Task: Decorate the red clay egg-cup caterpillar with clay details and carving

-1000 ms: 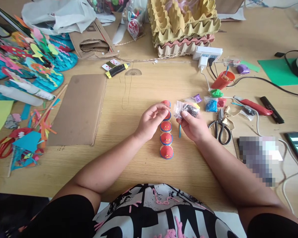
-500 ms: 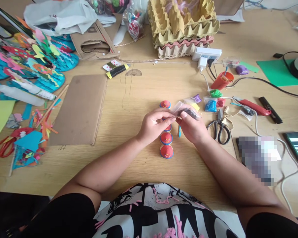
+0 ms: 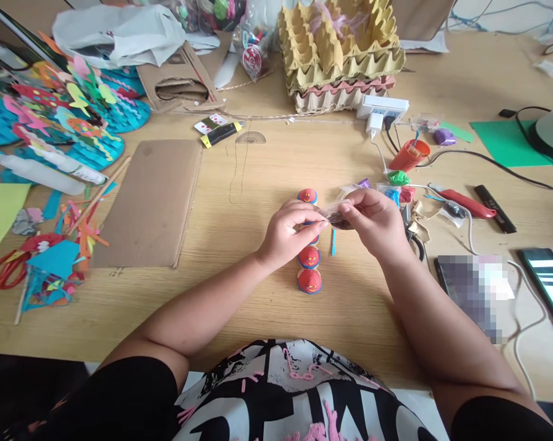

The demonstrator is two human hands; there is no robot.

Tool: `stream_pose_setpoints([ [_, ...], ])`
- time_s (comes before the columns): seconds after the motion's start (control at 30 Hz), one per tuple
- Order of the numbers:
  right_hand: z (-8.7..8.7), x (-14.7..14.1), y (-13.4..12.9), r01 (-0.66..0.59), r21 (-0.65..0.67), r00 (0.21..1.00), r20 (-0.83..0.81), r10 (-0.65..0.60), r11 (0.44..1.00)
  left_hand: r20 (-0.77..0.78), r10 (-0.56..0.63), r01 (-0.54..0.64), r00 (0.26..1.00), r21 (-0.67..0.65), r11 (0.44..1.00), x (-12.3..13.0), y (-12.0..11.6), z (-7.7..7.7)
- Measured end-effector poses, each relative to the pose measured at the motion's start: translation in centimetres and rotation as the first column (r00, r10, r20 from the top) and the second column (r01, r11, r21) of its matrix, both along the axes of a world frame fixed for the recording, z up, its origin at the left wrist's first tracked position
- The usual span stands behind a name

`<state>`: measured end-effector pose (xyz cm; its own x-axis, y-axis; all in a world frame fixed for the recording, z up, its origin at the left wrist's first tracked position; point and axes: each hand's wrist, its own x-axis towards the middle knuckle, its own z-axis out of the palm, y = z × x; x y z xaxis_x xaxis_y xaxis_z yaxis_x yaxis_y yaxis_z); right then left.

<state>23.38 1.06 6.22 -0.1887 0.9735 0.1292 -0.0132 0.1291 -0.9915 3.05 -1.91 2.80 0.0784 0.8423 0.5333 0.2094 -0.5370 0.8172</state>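
Note:
Between my two hands is a small clear plastic bag [image 3: 338, 217] with dark contents. My left hand [image 3: 291, 234] pinches its left end with thumb and fingertips. My right hand [image 3: 376, 225] grips the bag's upper right edge. Below them, a row of egg-carton cups coated in red and blue, with small yellow faces, runs toward me; the nearest cup [image 3: 310, 281] and the farthest cup [image 3: 307, 196] show fully, while my left hand partly hides the middle of the row. A thin blue stick [image 3: 334, 242] lies just right of the row.
Cardboard [image 3: 150, 202], paper scraps and red scissors [image 3: 3, 269] lie left. Egg trays [image 3: 340, 67] stand behind. To the right are an orange cup [image 3: 410, 155], packets of coloured clay [image 3: 398, 177], a red cutter [image 3: 469, 204], cables and a phone [image 3: 546, 285].
My right hand has shifted right and up and now grips the bag's upper edge from above. The bag hangs tilted lower, its dark contents gathered below. My left hand has barely moved.

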Motion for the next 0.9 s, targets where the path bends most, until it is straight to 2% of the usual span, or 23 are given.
stream_pose_setpoints([
  [0.07, 0.3, -0.3, -0.3, 0.003, -0.043, 0.999, -0.042, -0.005, 0.999, 0.030, 0.000, 0.001, 1.000, -0.016, 1.000, 0.0, 0.0, 0.0],
  [0.17, 0.7, -0.6, -0.4, -0.060, -0.109, 0.995, -0.092, 0.050, 0.992, 0.055, 0.012, -0.011, 0.998, -0.023, 1.000, 0.0, -0.1, 0.1],
  [0.27, 0.8, -0.6, -0.3, -0.074, -0.094, 0.995, -0.068, 0.068, 0.993, 0.060, 0.022, -0.020, 0.998, -0.026, 0.999, -0.1, 0.0, 0.2],
  [0.4, 0.3, -0.3, 0.0, -0.020, -0.063, 1.000, -0.004, 0.020, 0.998, 0.100, 0.008, -0.003, 0.995, -0.044, 0.999, 0.0, 0.0, 0.0],
  [0.47, 0.1, -0.2, 0.1, 0.000, -0.078, 1.000, -0.017, -0.001, 0.997, 0.145, 0.004, 0.008, 0.989, -0.083, 0.997, 0.1, 0.0, -0.1],
  [0.6, -0.2, -0.3, 0.3, 0.006, -0.159, 0.989, -0.144, -0.030, 0.987, 0.233, 0.002, 0.041, 0.972, -0.180, 0.983, 0.1, 0.0, -0.2],
  [0.73, -0.3, -0.3, 0.5, 0.018, -0.193, 0.976, -0.208, -0.058, 0.981, 0.332, -0.026, 0.127, 0.943, -0.286, 0.950, 0.1, -0.1, 0.1],
  [0.8, -0.2, 0.2, 0.8, 0.049, -0.170, 0.983, -0.165, -0.077, 0.984, 0.381, -0.033, 0.163, 0.924, -0.315, 0.935, 0.1, -0.1, 0.1],
  [0.9, 0.1, 1.9, 1.5, 0.049, -0.153, 0.998, 0.041, -0.043, 0.987, 0.439, -0.041, 0.209, 0.898, -0.342, 0.916, 0.1, 0.0, 0.0],
])
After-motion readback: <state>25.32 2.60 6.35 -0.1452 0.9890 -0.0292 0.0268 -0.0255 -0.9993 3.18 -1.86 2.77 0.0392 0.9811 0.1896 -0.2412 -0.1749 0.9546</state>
